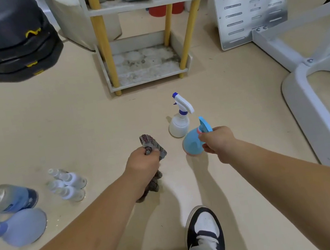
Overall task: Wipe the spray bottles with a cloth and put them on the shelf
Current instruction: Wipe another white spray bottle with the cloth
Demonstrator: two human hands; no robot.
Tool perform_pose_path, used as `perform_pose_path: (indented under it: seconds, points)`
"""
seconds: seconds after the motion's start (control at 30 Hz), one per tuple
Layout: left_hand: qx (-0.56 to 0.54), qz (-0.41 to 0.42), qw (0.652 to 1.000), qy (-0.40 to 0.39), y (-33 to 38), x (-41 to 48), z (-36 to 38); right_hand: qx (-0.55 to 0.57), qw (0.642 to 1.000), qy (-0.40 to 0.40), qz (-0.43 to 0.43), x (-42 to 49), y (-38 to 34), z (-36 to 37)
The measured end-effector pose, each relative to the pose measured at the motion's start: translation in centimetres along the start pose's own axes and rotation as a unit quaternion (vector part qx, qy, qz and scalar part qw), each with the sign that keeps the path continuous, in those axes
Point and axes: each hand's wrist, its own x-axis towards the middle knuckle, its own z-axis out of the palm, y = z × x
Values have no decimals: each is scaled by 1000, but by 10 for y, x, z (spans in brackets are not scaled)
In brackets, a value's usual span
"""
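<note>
Blue spray bottle (192, 144), neck gripped by right hand (218, 141), hangs mid-frame just right of cloth (152, 144) clenched in left hand (144, 162)

Shelf unit (147, 79), bottom tier: open at the front between two yellow posts (105, 48). Floor (74, 120) directly before the shelf unit: open passage, with one upright white spray bottle (178, 124) standing front-right. Left of the shelf unit: stacked black cases (7, 51), well apart. Right of it: slotted metal panel (249, 9) and white frame (304, 94) bound that side.
</note>
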Motion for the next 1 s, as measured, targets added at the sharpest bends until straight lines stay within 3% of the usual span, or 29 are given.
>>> perform_pose_path:
  seconds: [0.17,0.3,0.5,0.6,0.83,0.9,1.0]
  points:
    - [-25,6,999,-22,7,-24,-13,-60,998,7,20,-22,-12,-7]
    - [-33,22,999,-27,15,-57,-32,-141,988,-47,-31,-69,-39,-8]
    - [-55,63,996,27,10,-109,-89,-238,957,-123,-115,-166,-97,17]
    - [-55,69,995,48,0,-138,-121,-303,920,-187,-162,-213,-118,41]
    - [-63,98,990,84,-40,-179,-186,-516,762,-278,-277,-306,-143,112]
    - [-63,94,989,99,-54,-183,-199,-531,738,-290,-301,-322,-145,131]
    - [-26,65,992,104,-75,-185,-216,-521,733,-280,-337,-323,-129,159]
